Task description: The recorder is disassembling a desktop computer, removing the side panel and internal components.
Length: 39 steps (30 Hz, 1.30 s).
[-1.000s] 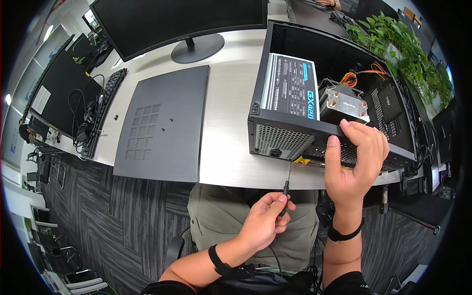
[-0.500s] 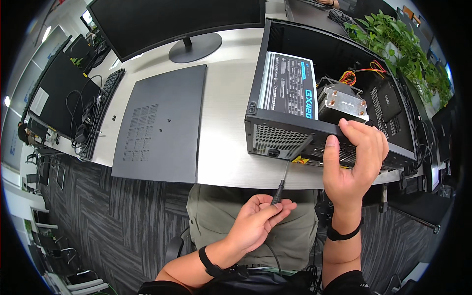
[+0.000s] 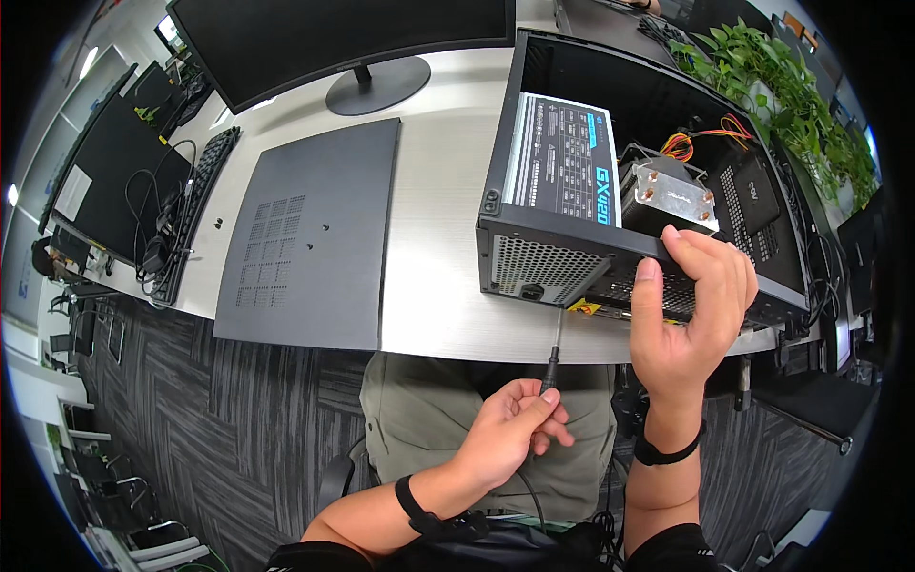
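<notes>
My left hand (image 3: 510,424) is closed around the black handle of a screwdriver (image 3: 551,372) just off the desk's front edge. Its metal shaft points away from me, to the lower rear face of an open black computer case (image 3: 562,225); whether the tip sits in a screw cannot be made out. Over the top edge of that rear face my right hand (image 3: 694,319) is hooked, thumb on the near side and fingers bent above the rim. Inside the case are a power supply (image 3: 569,162) with a printed label, a silver-topped cooler (image 3: 675,195) and red-yellow wires (image 3: 679,146).
A black perforated side panel (image 3: 334,286) lies on the desk to the left, with small dark screws (image 3: 326,228) on it and more screws (image 3: 218,224) beside it. A monitor (image 3: 334,43) stands behind, a keyboard (image 3: 205,181) with cables further left. Leafy plants (image 3: 801,105) line the right.
The screwdriver has turned to a straighter line, and my left hand has shifted slightly right with its fingers rolled on the handle. My right hand keeps its place on the case.
</notes>
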{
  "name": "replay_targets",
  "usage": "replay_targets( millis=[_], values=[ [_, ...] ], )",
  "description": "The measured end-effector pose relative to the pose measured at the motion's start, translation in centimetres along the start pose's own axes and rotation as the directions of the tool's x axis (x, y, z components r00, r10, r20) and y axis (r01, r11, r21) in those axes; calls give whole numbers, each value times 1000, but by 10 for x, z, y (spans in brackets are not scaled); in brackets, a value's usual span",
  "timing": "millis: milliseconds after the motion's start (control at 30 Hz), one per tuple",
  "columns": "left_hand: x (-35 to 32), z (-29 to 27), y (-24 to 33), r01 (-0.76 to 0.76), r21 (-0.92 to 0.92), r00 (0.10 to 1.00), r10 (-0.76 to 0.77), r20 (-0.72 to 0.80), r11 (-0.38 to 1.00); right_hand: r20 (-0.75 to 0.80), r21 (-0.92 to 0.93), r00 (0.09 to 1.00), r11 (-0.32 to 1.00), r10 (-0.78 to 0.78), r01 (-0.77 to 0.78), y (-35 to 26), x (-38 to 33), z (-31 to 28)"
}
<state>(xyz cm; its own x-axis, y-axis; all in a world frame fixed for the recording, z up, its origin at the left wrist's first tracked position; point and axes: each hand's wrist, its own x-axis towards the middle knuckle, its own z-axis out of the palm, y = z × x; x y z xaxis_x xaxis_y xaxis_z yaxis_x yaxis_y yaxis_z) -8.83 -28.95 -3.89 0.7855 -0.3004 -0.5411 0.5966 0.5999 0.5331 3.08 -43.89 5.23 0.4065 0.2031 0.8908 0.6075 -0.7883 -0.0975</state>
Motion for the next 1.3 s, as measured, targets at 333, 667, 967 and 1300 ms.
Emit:
replay_targets(
  millis=[333, 667, 967, 1300],
  values=[
    [2, 4, -15, -146, -75, 989, 143, -39, 986, 13, 15, 1000, 1000, 11, -11, -2, -1, 1],
    [2, -4, -23, -88, -363, 977, 152, 152, 928, 26, -15, 1000, 1000, 14, -13, -3, -1, -1],
    [12, -8, -32, 165, -644, 904, 147, 402, 747, 21, -22, 1000, 1000, 6, -6, -2, 1, -4],
    [2, 4, -7, 38, -433, 980, 52, 194, 901, 22, 13, 1000, 1000, 8, -8, -2, 0, -2]
  ],
)
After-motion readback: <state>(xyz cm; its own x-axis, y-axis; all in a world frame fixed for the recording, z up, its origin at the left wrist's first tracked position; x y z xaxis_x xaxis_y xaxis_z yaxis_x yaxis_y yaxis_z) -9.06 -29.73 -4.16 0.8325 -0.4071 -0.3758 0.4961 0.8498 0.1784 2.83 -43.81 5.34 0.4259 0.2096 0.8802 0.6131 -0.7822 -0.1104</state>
